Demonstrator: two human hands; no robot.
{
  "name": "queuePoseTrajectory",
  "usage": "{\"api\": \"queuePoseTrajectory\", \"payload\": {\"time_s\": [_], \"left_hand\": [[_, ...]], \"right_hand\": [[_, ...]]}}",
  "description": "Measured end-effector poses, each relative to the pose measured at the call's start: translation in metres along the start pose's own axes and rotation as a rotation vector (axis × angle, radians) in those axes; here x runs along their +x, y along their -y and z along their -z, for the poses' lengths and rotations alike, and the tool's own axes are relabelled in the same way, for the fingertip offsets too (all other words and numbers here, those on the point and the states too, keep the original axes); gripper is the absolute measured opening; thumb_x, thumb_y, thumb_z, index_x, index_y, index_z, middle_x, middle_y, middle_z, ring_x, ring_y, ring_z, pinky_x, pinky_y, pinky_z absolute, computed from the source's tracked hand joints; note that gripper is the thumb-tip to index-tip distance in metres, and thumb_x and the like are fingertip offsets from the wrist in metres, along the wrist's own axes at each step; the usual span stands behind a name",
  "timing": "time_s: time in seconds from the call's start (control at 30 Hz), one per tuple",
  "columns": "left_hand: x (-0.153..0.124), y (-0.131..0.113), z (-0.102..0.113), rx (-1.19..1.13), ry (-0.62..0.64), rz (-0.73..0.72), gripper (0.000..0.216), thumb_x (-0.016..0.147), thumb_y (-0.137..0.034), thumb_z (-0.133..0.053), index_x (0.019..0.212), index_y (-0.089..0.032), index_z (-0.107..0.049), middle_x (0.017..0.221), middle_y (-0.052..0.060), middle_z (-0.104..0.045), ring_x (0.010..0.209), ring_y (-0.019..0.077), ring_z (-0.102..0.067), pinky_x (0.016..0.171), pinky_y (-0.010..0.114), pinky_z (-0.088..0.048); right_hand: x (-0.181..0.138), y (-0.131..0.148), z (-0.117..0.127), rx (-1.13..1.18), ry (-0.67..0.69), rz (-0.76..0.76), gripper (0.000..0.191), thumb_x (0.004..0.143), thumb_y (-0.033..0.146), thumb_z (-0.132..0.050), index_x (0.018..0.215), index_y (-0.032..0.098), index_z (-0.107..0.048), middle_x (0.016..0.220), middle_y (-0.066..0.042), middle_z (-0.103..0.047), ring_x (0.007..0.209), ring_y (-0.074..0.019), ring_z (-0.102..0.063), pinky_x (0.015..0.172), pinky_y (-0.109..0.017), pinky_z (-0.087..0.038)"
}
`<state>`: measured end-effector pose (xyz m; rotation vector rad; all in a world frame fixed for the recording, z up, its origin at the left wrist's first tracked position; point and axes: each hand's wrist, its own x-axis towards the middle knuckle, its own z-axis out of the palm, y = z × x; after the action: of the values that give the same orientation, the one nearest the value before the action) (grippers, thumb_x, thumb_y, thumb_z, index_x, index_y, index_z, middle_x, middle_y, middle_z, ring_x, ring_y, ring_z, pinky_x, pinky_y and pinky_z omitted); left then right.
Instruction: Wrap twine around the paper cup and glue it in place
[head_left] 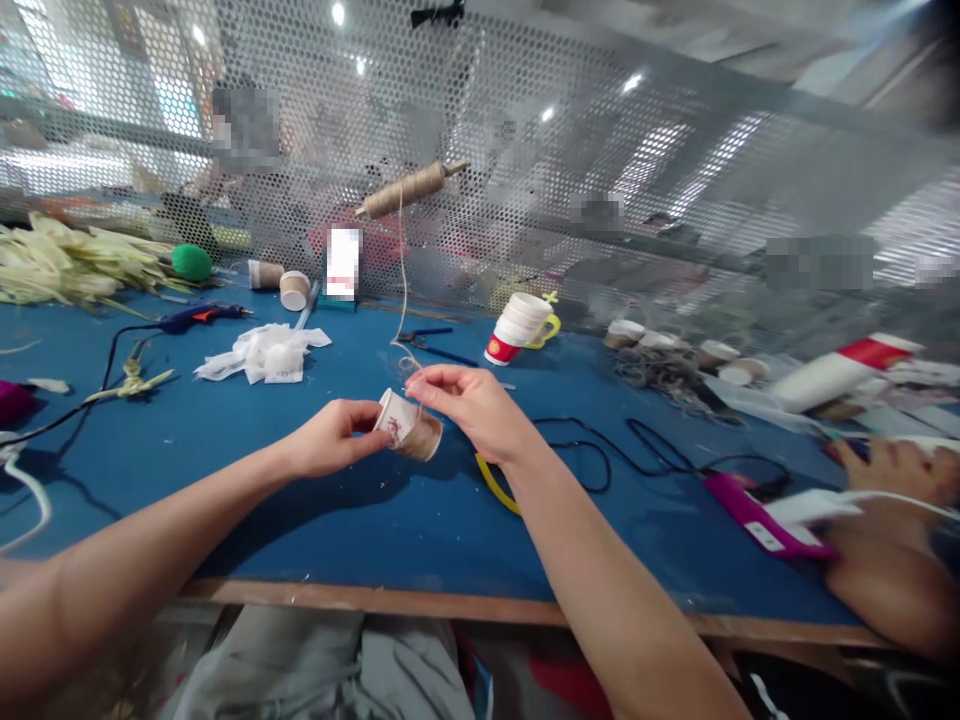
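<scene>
My left hand (334, 435) grips a small paper cup (407, 426) lying on its side just above the blue table (337, 520); part of the cup is wound with tan twine. My right hand (469, 400) pinches the twine (403, 290) just above the cup. The strand runs up to a twine spool (409, 190) mounted on the perforated metal screen (600, 150). Both hands are closed.
On the table lie a blue glue gun (199, 315), white crumpled material (262, 355), pliers (427, 342), stacked paper cups (517, 328), wound cups (281, 282), black cable (637, 450) and pale leaf strips (67, 262). Another person's hand (892, 470) rests at right by a pink tool (757, 515).
</scene>
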<state>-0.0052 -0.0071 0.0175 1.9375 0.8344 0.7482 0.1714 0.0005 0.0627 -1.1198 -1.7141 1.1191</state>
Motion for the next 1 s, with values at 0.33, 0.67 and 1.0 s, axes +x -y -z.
{"api": "queuePoseTrajectory", "payload": {"time_s": [0.33, 0.67, 1.0], "left_hand": [[-0.001, -0.004, -0.004, -0.287, 0.071, 0.093, 0.024, 0.074, -0.027, -0.05, 0.086, -0.007, -0.055, 0.081, 0.005, -0.06, 0.073, 0.0137, -0.053, 0.07, 0.027, -0.042], [-0.003, -0.007, -0.005, -0.247, 0.104, 0.075, 0.023, 0.075, -0.026, -0.05, 0.088, -0.008, -0.055, 0.081, 0.004, -0.06, 0.073, 0.0133, -0.053, 0.069, 0.025, -0.041], [-0.005, -0.007, -0.006, -0.257, 0.107, 0.057, 0.024, 0.076, -0.027, -0.049, 0.089, -0.009, -0.056, 0.082, 0.004, -0.06, 0.075, 0.0133, -0.053, 0.071, 0.024, -0.041]], "right_hand": [[-0.006, -0.009, 0.004, -0.056, -0.204, 0.08, 0.018, 0.062, 0.034, -0.063, 0.067, 0.017, -0.061, 0.066, 0.0, -0.06, 0.061, -0.0107, -0.052, 0.064, -0.027, -0.042], [-0.005, -0.011, 0.0, -0.077, -0.207, 0.074, 0.017, 0.064, 0.034, -0.062, 0.066, 0.016, -0.061, 0.062, 0.001, -0.057, 0.058, -0.0094, -0.049, 0.061, -0.025, -0.04], [-0.005, -0.019, 0.002, -0.079, -0.253, 0.009, 0.018, 0.063, 0.034, -0.062, 0.065, 0.017, -0.06, 0.062, 0.001, -0.057, 0.057, -0.0094, -0.048, 0.061, -0.025, -0.04]]}}
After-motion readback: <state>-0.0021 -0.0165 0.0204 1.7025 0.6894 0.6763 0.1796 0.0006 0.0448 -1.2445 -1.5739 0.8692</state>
